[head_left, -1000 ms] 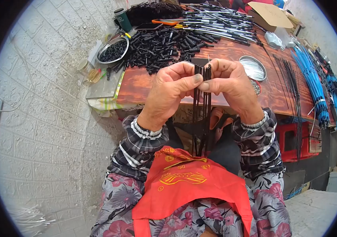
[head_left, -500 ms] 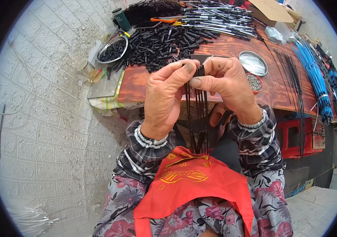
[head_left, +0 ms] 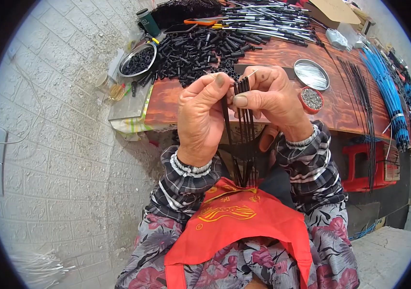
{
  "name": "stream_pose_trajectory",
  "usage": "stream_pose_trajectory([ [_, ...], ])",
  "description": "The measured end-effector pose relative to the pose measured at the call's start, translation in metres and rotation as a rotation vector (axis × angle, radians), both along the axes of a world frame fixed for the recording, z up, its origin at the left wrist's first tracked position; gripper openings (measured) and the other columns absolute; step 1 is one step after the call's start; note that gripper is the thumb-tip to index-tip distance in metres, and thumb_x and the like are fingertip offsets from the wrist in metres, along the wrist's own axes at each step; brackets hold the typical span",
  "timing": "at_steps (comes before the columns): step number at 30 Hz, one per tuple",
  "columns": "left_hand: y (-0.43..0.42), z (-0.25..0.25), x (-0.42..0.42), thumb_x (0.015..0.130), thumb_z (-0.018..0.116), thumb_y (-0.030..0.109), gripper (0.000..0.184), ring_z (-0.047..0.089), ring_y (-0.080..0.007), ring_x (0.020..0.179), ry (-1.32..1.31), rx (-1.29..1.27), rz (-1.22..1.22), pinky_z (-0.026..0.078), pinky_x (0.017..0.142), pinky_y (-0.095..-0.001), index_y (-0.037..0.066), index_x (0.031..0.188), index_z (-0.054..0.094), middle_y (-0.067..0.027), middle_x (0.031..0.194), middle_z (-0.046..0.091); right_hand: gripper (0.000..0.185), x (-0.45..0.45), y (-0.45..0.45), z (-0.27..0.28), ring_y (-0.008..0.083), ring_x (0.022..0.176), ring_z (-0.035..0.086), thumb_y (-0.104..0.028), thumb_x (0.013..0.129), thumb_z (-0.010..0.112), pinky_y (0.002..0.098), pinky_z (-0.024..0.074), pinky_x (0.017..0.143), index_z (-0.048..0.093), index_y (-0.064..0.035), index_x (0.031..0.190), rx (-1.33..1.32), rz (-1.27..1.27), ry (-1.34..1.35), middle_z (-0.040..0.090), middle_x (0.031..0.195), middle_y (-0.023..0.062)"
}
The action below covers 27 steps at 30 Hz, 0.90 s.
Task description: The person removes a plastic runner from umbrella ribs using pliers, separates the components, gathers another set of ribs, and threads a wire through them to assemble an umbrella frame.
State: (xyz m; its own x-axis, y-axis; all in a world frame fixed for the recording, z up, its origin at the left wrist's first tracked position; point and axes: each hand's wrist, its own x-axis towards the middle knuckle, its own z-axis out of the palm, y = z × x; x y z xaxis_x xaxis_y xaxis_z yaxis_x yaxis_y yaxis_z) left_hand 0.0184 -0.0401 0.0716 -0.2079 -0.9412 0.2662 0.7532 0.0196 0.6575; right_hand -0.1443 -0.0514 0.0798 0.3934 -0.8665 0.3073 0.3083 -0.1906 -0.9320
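Several thin black rods that look like umbrella ribs (head_left: 247,130) hang down in front of me toward the red apron (head_left: 244,216). My right hand (head_left: 275,96) pinches their thicker upper ends, lined up side by side, between thumb and fingers. My left hand (head_left: 201,115) is closed just to the left, thumb against forefinger, with more of the black ribs running down from it. A fine light wire (head_left: 251,73) sticks up by the right fingers, and another thin end shows above the left thumb. Exactly what the left fingertips pinch is partly hidden.
Beyond my hands, the wooden table (head_left: 167,103) bears a pile of black plastic tubes (head_left: 195,53), silver rods (head_left: 268,21), a tin of thin pins (head_left: 310,74) and a red bowl of small metal bits (head_left: 311,98). Blue rod bundles (head_left: 391,101) lie right. A red stool (head_left: 369,168) stands below.
My left hand has shifted slightly left and down, opening a gap from the right hand. The rib ends in my right hand show more clearly now. The view has tilted a little.
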Motion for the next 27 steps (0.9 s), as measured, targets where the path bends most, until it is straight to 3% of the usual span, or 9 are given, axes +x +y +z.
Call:
stream_pose_trajectory([
  [5, -0.002, 0.000, -0.001, 0.091, 0.066, 0.009, 0.011, 0.058, -0.0105, 0.076, -0.002, 0.020, 0.057, 0.046, 0.073, -0.0240, -0.001, 0.093, 0.067, -0.0040, 0.085, 0.064, 0.026, 0.002, 0.003, -0.001, 0.0002, 0.053, 0.046, -0.010, 0.078, 0.079, 0.0191, 0.0331, 0.044, 0.055, -0.0057, 0.068, -0.055, -0.104, 0.073, 0.055, 0.060, -0.0045],
  [8, -0.002, -0.002, -0.003, 0.090, 0.067, 0.009, 0.010, 0.059, -0.0100, 0.078, -0.059, -0.030, 0.164, 0.047, 0.074, -0.0234, -0.001, 0.093, 0.067, -0.0038, 0.086, 0.065, 0.021, 0.008, 0.014, -0.001, 0.0019, 0.051, 0.048, -0.011, 0.080, 0.077, 0.0170, 0.0350, 0.043, 0.058, -0.0050, 0.073, -0.147, -0.363, 0.167, 0.060, 0.065, -0.0004],
  [17, 0.001, 0.001, -0.014, 0.088, 0.068, 0.004, 0.006, 0.059, -0.0084, 0.079, -0.089, -0.059, 0.161, 0.048, 0.075, -0.0218, 0.000, 0.092, 0.067, -0.0018, 0.085, 0.065, 0.022, 0.008, 0.017, -0.002, 0.0006, 0.055, 0.048, -0.013, 0.084, 0.074, 0.0162, 0.0339, 0.045, 0.057, -0.0049, 0.073, -0.113, -0.380, 0.132, 0.061, 0.068, -0.0016],
  [22, -0.008, -0.001, -0.018, 0.087, 0.069, 0.004, 0.007, 0.059, -0.0081, 0.077, -0.122, -0.054, 0.192, 0.048, 0.074, -0.0222, -0.001, 0.092, 0.067, -0.0023, 0.085, 0.066, 0.015, 0.003, 0.012, -0.003, 0.0008, 0.058, 0.051, -0.014, 0.086, 0.072, 0.0153, 0.0347, 0.047, 0.065, -0.0014, 0.087, -0.092, -0.343, 0.170, 0.065, 0.073, 0.0001],
  [27, -0.012, -0.002, -0.028, 0.087, 0.069, 0.004, 0.009, 0.059, -0.0076, 0.074, -0.153, -0.040, 0.178, 0.049, 0.068, -0.0221, -0.001, 0.094, 0.068, -0.0024, 0.084, 0.066, 0.022, -0.009, 0.005, -0.004, 0.0000, 0.061, 0.053, -0.016, 0.089, 0.068, 0.0146, 0.0338, 0.048, 0.068, -0.0001, 0.105, -0.106, -0.311, 0.250, 0.069, 0.079, 0.0014],
])
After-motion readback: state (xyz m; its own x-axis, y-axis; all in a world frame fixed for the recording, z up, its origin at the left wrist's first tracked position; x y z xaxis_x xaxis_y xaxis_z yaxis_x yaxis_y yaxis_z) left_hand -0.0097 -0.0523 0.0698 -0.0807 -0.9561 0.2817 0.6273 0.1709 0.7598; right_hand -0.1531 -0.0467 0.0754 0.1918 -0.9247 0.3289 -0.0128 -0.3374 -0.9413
